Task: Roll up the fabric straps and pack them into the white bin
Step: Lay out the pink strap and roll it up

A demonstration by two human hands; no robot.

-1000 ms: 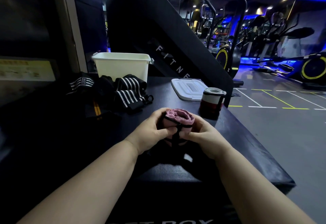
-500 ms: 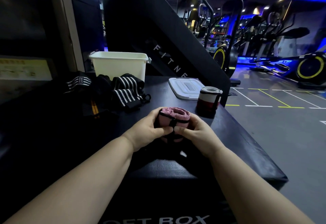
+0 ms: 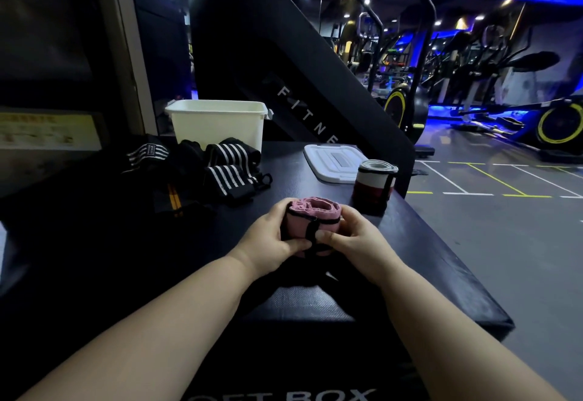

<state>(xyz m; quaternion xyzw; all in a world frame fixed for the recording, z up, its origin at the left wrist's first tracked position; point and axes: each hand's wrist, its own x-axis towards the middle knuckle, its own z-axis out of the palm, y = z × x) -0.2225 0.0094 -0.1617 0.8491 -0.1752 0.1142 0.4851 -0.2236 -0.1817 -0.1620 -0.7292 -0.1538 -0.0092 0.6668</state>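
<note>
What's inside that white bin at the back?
Of the white bin, only the rim and a sliver of the far inner wall show; nothing pokes above it. Its front wall hides the bottom, so its contents cannot be seen.

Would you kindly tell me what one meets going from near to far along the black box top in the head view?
pink rolled strap → red and white rolled strap → white lid → white bin. The striped straps lie about level with the lid, so I leave them out.
</note>
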